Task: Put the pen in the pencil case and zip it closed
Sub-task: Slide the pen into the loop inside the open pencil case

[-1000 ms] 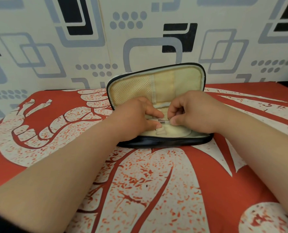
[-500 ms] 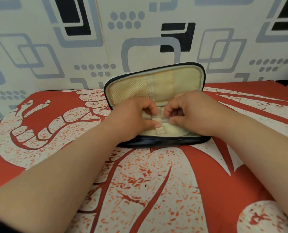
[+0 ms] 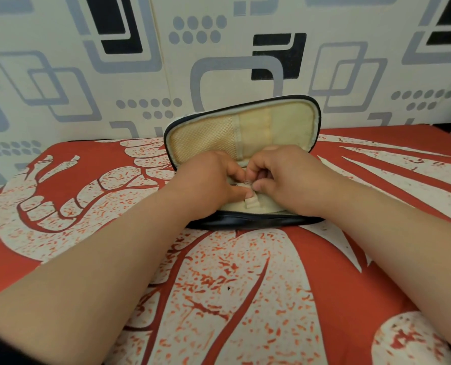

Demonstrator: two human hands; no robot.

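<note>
The black pencil case (image 3: 253, 221) lies open on the red and white cloth, its cream-lined lid (image 3: 271, 125) standing up against the wall. My left hand (image 3: 208, 180) and my right hand (image 3: 284, 177) rest inside the lower half, fingertips pinched together. Between them shows a short clear piece of the pen (image 3: 246, 183), mostly hidden by my fingers. A cream elastic loop (image 3: 251, 202) sticks out just below my left thumb.
A mesh pocket (image 3: 202, 139) fills the left part of the lid. The patterned wall (image 3: 140, 75) rises right behind the case. The cloth-covered surface (image 3: 232, 299) spreads wide in front and to both sides.
My two hands have drawn closer together over the case's middle. The visible stretch of pen between the fingers has shrunk.
</note>
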